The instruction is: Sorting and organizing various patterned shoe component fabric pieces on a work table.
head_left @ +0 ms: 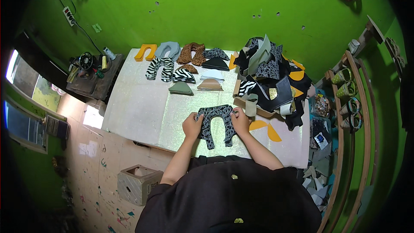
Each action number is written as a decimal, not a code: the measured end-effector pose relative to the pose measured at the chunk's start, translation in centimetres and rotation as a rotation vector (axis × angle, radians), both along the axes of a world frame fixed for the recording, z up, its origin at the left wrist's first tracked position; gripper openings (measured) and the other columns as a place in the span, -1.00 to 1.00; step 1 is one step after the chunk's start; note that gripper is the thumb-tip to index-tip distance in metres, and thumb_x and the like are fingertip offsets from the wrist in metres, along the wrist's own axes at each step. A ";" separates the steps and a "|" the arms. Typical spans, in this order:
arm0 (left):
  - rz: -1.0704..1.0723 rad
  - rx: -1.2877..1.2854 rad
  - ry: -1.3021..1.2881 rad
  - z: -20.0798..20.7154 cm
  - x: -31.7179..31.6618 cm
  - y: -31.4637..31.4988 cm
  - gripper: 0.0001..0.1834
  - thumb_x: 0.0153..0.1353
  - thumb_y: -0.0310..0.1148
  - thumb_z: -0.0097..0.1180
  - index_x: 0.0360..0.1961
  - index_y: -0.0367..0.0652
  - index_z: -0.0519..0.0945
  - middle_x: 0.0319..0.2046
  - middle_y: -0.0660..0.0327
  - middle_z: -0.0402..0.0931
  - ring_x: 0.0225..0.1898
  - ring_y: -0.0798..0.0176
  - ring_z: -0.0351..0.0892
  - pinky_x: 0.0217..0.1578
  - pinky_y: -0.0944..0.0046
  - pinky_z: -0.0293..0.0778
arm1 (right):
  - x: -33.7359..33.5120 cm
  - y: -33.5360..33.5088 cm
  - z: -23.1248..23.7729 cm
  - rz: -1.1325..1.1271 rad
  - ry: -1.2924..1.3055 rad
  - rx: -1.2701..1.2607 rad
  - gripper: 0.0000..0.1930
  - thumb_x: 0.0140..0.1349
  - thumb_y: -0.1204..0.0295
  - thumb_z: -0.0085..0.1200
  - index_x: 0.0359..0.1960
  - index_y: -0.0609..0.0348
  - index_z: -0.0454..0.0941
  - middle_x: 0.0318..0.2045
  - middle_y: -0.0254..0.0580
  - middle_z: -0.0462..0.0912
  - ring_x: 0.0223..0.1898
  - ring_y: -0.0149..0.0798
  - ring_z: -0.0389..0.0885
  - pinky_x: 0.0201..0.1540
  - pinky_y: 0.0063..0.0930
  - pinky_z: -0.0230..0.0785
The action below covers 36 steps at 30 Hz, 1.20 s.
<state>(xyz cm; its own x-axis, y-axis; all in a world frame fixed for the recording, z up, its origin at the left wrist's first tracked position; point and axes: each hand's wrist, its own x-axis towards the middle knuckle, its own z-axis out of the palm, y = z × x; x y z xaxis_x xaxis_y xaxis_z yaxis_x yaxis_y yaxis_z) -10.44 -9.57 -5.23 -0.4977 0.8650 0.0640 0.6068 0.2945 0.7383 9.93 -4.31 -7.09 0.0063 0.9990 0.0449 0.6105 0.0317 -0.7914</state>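
Observation:
Both my hands hold a U-shaped shoe-upper piece in black with a grey line pattern, its two legs toward me. It looks thick, perhaps a stack. My left hand is closed on its left side, and my right hand grips the right side. Beyond them, near the table's far side, lie U-shaped stacks in yellow, grey, leopard print and zebra print. Half-round stacks sit closer, among them a green stack and a tan stack.
An overfull cardboard box of cut scraps stands right of my hands. Yellow pieces lie beside my right forearm. A wooden rack with shoes rises at the right. Left are a sewing machine and a stool.

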 end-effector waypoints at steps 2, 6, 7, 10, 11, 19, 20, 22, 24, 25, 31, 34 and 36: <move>-0.002 -0.017 0.016 -0.6 -0.1 0.1 -0.62 0.05 -0.06 0.19 -0.36 -0.21 0.60 -0.60 0.07 0.53 -0.54 0.06 0.52 -0.47 0.16 0.38 | -0.2 -0.2 -0.4 0.012 -0.005 0.021 -0.80 0.12 0.30 0.10 -0.22 -0.03 0.48 -0.63 -0.36 0.51 -0.47 -0.28 0.50 -0.24 -0.25 0.11; -0.019 0.019 0.104 -1.5 0.0 0.1 -0.64 0.04 -0.08 0.17 -0.35 -0.20 0.60 -0.53 0.03 0.56 -0.44 -0.02 0.55 -0.37 0.07 0.35 | -0.5 -0.4 -0.7 -0.011 -0.094 0.094 -0.83 0.11 0.31 0.10 -0.25 -0.06 0.50 -0.54 -0.34 0.53 -0.38 -0.21 0.49 -0.18 -0.20 0.06; -0.024 -0.007 0.086 -1.6 0.0 0.1 -0.64 0.05 -0.10 0.17 -0.34 -0.21 0.59 -0.50 0.02 0.57 -0.40 -0.03 0.55 -0.33 0.05 0.32 | -0.5 -0.4 -0.8 -0.011 -0.065 0.105 -0.84 0.11 0.31 0.10 -0.26 -0.05 0.51 -0.55 -0.33 0.52 -0.38 -0.21 0.49 -0.19 -0.21 0.06; -0.031 -0.014 0.092 -1.4 0.1 0.1 -0.64 0.05 -0.09 0.17 -0.36 -0.21 0.59 -0.51 0.03 0.56 -0.41 -0.04 0.54 -0.33 0.05 0.32 | -0.6 -0.2 -0.5 -0.021 -0.034 0.114 -0.85 0.12 0.32 0.09 -0.26 -0.04 0.51 -0.55 -0.32 0.53 -0.39 -0.20 0.49 -0.19 -0.22 0.08; -0.031 -0.016 0.094 -1.4 0.1 0.1 -0.64 0.05 -0.09 0.17 -0.36 -0.21 0.59 -0.51 0.03 0.56 -0.41 -0.04 0.54 -0.33 0.05 0.32 | -0.6 -0.2 -0.6 -0.024 -0.031 0.115 -0.85 0.13 0.33 0.09 -0.26 -0.03 0.51 -0.54 -0.31 0.53 -0.39 -0.18 0.50 -0.18 -0.22 0.09; -0.037 -0.041 0.141 -1.9 0.1 0.4 -0.66 0.04 -0.10 0.19 -0.36 -0.17 0.56 -0.45 0.07 0.57 -0.34 0.00 0.54 -0.29 0.06 0.31 | -0.6 -0.9 -0.9 -0.050 -0.152 0.158 -0.88 0.16 0.32 0.04 -0.29 -0.03 0.51 -0.40 -0.27 0.63 -0.28 -0.17 0.57 -0.07 -0.13 0.05; -0.037 -0.044 0.140 -1.6 0.2 0.3 -0.66 0.04 -0.10 0.19 -0.36 -0.17 0.56 -0.45 0.07 0.57 -0.34 0.00 0.54 -0.29 0.06 0.31 | -0.6 -1.1 -0.4 -0.057 -0.180 0.132 -0.89 0.18 0.31 0.00 -0.29 -0.04 0.50 -0.37 -0.31 0.64 -0.25 -0.18 0.58 -0.04 -0.12 0.00; -0.057 -0.084 0.117 -1.2 0.4 0.3 -0.62 0.04 -0.16 0.20 -0.16 -0.12 0.52 -0.25 0.07 0.55 -0.19 0.03 0.49 -0.19 0.07 0.29 | -0.4 -1.2 -0.3 -0.047 -0.221 0.152 -0.88 0.18 0.31 0.00 -0.29 -0.04 0.50 -0.31 -0.30 0.63 -0.25 -0.16 0.58 -0.05 -0.11 0.00; -0.093 0.023 0.206 -0.3 0.8 0.2 -0.58 0.06 -0.24 0.16 -0.05 -0.13 0.46 -0.17 0.03 0.50 -0.12 0.00 0.44 -0.12 0.07 0.28 | -0.4 -1.3 0.4 -0.039 -0.262 0.172 -0.88 0.18 0.31 -0.01 -0.29 -0.03 0.51 -0.25 -0.29 0.62 -0.26 -0.15 0.58 -0.05 -0.09 -0.01; -0.129 0.135 0.294 -0.1 1.0 0.2 -0.52 0.08 -0.32 0.12 0.06 -0.14 0.40 -0.10 -0.02 0.45 -0.04 -0.04 0.40 -0.05 0.07 0.27 | -0.5 -1.4 0.8 -0.029 -0.355 0.115 -0.85 0.18 0.32 -0.02 -0.23 -0.05 0.51 -0.15 -0.27 0.57 -0.20 -0.14 0.56 -0.04 -0.06 0.01; -0.478 0.117 0.338 -0.7 1.7 1.6 -0.50 0.20 -0.37 -0.11 0.21 -0.06 0.28 0.17 0.02 0.25 0.20 0.00 0.20 0.12 -0.05 0.12 | 0.2 -2.0 -0.9 0.215 -0.440 0.361 -0.66 0.13 0.37 -0.02 -0.02 -0.09 0.49 0.02 -0.30 0.45 0.07 -0.15 0.39 0.01 0.06 0.06; -0.592 0.011 0.469 -1.8 1.4 1.3 -0.49 0.26 -0.14 -0.21 0.20 -0.08 0.30 0.21 0.07 0.23 0.24 0.02 0.16 0.15 -0.14 0.05 | -1.1 -3.0 2.4 0.168 -0.526 0.463 -0.67 0.04 0.47 0.02 -0.09 -0.03 0.54 -0.10 -0.30 0.51 0.03 -0.14 0.40 -0.01 -0.09 0.12; -0.591 0.014 0.492 -2.2 1.4 1.5 -0.48 0.25 -0.10 -0.17 0.20 -0.08 0.31 0.21 0.07 0.23 0.24 0.02 0.16 0.15 -0.15 0.05 | -1.4 -3.0 4.4 0.315 -0.234 0.530 -0.73 -0.05 0.54 0.06 -0.26 0.00 0.60 -0.23 -0.29 0.53 -0.05 -0.19 0.42 -0.05 -0.18 0.13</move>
